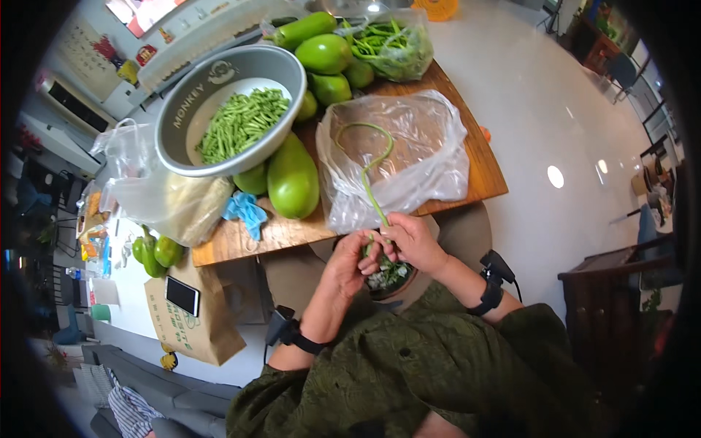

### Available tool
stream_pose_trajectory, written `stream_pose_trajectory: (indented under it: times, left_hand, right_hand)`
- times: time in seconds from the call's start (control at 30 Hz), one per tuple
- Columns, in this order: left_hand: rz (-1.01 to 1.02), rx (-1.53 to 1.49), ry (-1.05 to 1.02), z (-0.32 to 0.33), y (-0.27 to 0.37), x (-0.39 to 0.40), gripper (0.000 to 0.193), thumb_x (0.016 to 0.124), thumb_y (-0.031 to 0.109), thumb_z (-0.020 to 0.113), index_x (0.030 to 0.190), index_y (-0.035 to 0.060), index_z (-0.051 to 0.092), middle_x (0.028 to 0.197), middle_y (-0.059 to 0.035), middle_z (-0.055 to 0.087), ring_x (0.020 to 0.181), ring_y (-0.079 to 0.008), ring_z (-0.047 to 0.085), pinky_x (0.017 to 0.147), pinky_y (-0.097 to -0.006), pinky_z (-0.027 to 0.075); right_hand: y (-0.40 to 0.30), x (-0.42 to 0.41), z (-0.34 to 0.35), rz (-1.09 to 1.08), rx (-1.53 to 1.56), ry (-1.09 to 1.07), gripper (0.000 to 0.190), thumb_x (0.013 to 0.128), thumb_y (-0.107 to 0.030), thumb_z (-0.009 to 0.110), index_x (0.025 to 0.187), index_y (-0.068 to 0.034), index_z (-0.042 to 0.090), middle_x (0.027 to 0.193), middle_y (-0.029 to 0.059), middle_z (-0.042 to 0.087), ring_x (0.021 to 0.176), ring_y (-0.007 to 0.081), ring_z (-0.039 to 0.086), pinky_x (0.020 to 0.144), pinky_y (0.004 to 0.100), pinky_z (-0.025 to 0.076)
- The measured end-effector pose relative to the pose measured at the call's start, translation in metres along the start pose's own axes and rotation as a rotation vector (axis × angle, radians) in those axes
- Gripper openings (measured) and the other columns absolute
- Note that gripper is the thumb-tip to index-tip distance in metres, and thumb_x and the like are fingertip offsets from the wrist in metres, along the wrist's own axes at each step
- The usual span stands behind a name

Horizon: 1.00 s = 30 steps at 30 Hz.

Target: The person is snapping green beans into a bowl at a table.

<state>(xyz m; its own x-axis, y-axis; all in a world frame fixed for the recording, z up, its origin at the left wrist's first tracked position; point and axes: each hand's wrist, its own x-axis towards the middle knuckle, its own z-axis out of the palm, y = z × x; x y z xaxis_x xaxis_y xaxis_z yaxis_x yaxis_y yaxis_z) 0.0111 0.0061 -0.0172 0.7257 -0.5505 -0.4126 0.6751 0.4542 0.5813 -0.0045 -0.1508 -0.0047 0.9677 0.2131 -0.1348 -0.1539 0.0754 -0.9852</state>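
My right hand is closed on the lower end of a long green bean, whose curled upper part lies over an open clear plastic bag. Close beside it, my left hand has its fingers bent round a short green piece near the bean's end. Below both hands, partly hidden by them, is a round container with green and whitish bits in it. A large grey bowl on the wooden table holds many cut green bean pieces.
Large green gourds lie around the bowl. Behind the open bag is a bag of green peppers. A crumpled blue cloth lies near the table edge. At the left, a phone rests on a brown paper bag.
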Motion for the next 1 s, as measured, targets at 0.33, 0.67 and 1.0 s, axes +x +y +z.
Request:
stream_pose_trajectory:
  times: [0.33, 0.67, 1.0]
  left_hand:
    - [0.063, 0.094, -0.048, 0.015, 0.025, 0.013, 0.021, 0.088, 0.021, 0.049, 0.087, -0.0001, 0.055, 0.062, -0.0017, 0.048, 0.043, -0.0050, 0.036, 0.037, -0.0161, 0.025]
    - [0.092, 0.145, -0.042, 0.013, 0.020, 0.024, 0.018, 0.085, 0.018, 0.056, 0.079, 0.0013, 0.056, 0.059, -0.0011, 0.051, 0.040, -0.0041, 0.035, 0.035, -0.0156, 0.022]
    - [0.405, 0.795, 0.061, 0.019, 0.005, 0.025, 0.017, 0.085, 0.013, 0.055, 0.073, 0.0015, 0.054, 0.056, -0.0019, 0.046, 0.049, -0.0086, 0.043, 0.044, -0.0242, 0.034]
  right_hand:
    - [-0.008, -0.006, 0.002, 0.092, 0.029, -0.090, 0.015, 0.088, -0.013, 0.046, 0.091, 0.000, 0.054, 0.062, 0.0021, 0.053, 0.050, 0.0065, 0.050, 0.044, 0.0192, 0.042]
    - [0.005, -0.013, 0.000, 0.131, 0.228, -0.032, 0.015, 0.089, -0.013, 0.044, 0.082, -0.002, 0.051, 0.065, 0.0022, 0.054, 0.049, 0.0074, 0.050, 0.043, 0.0183, 0.039]
    - [0.026, -0.005, -0.005, -0.300, -0.621, 0.236, 0.010, 0.079, -0.006, 0.050, 0.076, 0.004, 0.049, 0.054, 0.0094, 0.048, 0.049, 0.0169, 0.051, 0.047, 0.0328, 0.041]
